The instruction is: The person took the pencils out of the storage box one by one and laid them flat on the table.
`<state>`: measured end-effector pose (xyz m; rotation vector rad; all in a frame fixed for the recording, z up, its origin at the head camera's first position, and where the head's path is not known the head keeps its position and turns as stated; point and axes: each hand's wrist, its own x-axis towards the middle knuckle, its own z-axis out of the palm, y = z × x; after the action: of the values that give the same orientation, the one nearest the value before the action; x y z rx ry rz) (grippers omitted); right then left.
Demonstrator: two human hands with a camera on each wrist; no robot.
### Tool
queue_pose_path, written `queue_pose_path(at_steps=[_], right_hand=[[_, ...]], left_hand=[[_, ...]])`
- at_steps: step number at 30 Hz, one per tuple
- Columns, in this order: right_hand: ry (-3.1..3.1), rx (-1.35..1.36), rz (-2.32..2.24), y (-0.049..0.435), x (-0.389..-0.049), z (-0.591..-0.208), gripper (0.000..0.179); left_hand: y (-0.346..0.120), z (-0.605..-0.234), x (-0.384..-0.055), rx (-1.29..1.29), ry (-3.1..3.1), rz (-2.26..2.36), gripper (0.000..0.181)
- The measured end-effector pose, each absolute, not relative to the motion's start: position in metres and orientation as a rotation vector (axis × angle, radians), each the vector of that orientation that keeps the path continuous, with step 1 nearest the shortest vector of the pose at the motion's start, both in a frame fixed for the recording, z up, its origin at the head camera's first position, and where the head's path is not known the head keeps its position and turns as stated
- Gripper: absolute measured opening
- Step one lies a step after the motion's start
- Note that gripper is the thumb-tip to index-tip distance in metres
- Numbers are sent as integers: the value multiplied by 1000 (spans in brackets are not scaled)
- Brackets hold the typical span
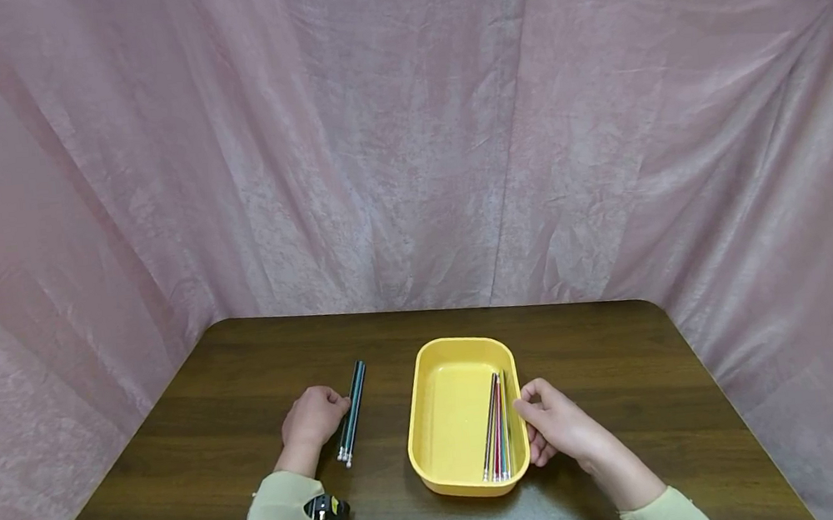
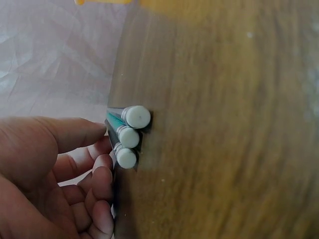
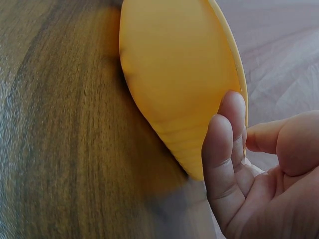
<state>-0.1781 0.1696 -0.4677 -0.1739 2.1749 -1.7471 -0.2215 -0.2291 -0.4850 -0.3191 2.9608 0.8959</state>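
Three dark pencils [image 1: 354,412] lie side by side on the table, their white eraser ends toward me. My left hand [image 1: 313,421] is at their left side, thumb and index fingertips pinching at the edge of the bunch. The erasers [image 2: 137,117] show close up in the left wrist view. To the right stands a yellow plastic box [image 1: 469,489]. My right hand [image 1: 564,430] grips its right wall, thumb over the rim and curled fingers [image 3: 219,149] against the outside. Several colourful pencils [image 1: 496,441] lie lengthwise inside the box along that wall.
A dark wooden table [image 1: 245,360] carries everything. Pinkish curtains [image 1: 405,144] hang behind it and at both sides. A black device [image 1: 328,511] is strapped at the left sleeve.
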Motion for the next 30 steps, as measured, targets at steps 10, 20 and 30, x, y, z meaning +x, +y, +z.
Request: queue_pose_path(at_steps=[10,20,30], right_hand=[[2180,-171,-1739,169,-177,-466,21],[2175,-170,-1748,169,-177,-465,20],[2162,-180,-1753,168,-178,-467,21]], left_hand=[[-232,-485,-223,-308,2937,941,25],[-227,-471,-222,-313,2976,1068,26],[-208,-448,-216,-230,2999,1233,29]])
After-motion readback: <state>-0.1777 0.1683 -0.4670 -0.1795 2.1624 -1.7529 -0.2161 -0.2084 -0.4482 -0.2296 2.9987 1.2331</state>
